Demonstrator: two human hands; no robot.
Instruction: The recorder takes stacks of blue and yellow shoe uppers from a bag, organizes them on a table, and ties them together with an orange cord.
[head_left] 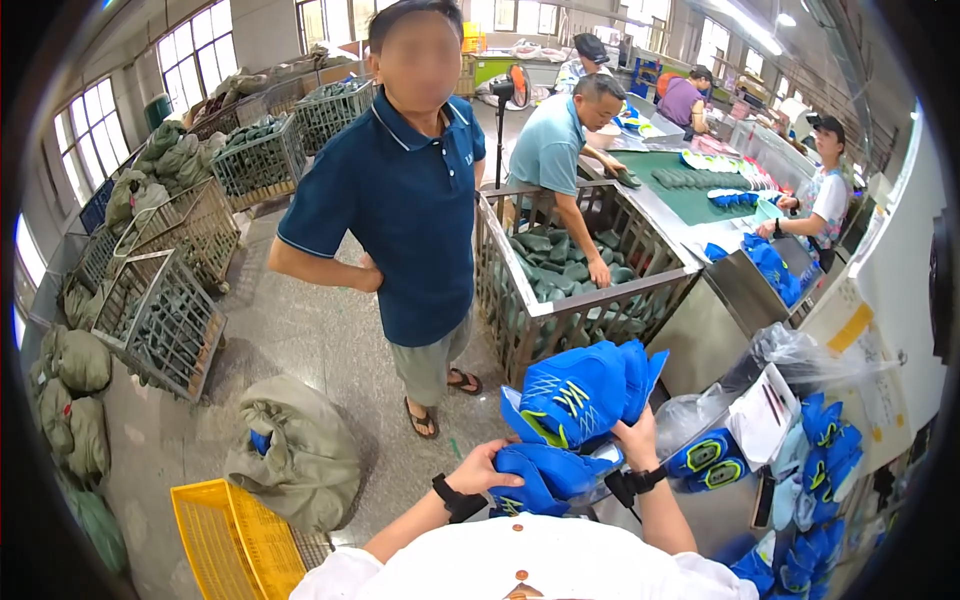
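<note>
Blue shoe uppers (585,390) with yellow-green and white lacing lines are bunched in front of my chest, several nested together. My left hand (487,468) is closed on a lower blue upper (545,478), thumb on top. On the other side my right hand (638,440) grips the stack of uppers from the right, its fingers partly hidden behind them. A black band circles each wrist. Right of my right hand lies a pair of blue pieces with yellow-green ringed openings (708,456), beside a white paper sheet (765,415) with a pen on it.
A slatted cart (590,310) of dark green shoe lasts stands ahead, where a co-worker reaches in. Another person (425,190) stands close at front left. A yellow crate (215,530) and an olive sack (300,460) sit on the floor at left. More uppers (830,450) pile at right.
</note>
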